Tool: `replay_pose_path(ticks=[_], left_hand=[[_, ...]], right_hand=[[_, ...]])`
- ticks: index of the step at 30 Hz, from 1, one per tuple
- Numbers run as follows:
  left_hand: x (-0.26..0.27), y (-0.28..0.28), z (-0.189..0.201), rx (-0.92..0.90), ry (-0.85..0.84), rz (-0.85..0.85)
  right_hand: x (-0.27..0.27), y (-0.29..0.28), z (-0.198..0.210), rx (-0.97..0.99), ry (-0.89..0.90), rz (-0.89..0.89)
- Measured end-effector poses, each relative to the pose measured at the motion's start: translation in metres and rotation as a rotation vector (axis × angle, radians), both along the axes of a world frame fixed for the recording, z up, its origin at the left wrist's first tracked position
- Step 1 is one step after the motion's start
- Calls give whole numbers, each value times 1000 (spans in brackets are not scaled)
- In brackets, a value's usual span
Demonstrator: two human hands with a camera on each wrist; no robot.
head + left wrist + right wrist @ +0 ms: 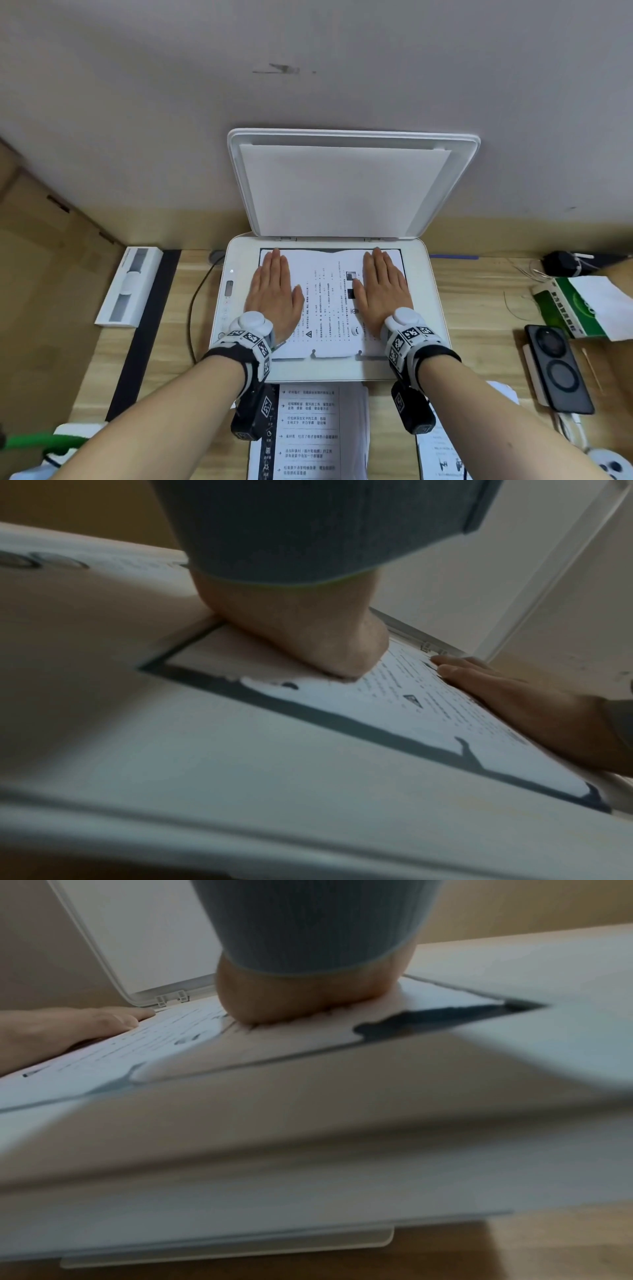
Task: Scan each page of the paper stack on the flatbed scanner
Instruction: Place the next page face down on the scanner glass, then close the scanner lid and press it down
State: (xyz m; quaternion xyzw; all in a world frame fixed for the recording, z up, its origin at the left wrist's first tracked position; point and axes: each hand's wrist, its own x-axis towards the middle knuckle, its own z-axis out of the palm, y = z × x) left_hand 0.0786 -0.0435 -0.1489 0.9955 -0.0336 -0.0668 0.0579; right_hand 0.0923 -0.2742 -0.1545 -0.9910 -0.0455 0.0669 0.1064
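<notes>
Here the thin white printed paper sheet (329, 301), light and floppy, lies on the white flatbed scanner (424, 308) glass under the flat left hand (274, 291) and flat right hand (383, 291), fingers straight, and seems easiest to lift by a free edge

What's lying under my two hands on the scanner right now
A printed page lies flat on the scanner glass, pressed by your left hand and right hand. The text under your palms is covered.
</notes>
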Motion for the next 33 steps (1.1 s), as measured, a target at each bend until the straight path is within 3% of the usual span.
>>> replay_pose_path(ticks=[5,10,14,20,24,27,30,33], left_hand=[[-2,8,2,0,55,-72],[15,21,30,-39,112,-129],[31,27,69,-123,-64,-237],[46,26,158,-114,-465,-365],[66,36,202,-64,-506,-228],[65,43,219,-41,-410,-120],[63,47,219,-7,-295,-102],[57,44,225,-4,-366,-130]], right_hand=[[-1,2,6,-33,34,13],[5,2,28,-48,38,42],[9,4,54,-35,13,67],[12,-4,113,-129,-193,132],[20,-1,162,-148,-353,129],[20,4,198,-160,-448,130],[22,8,216,-166,-472,116],[19,10,228,-156,-480,106]])
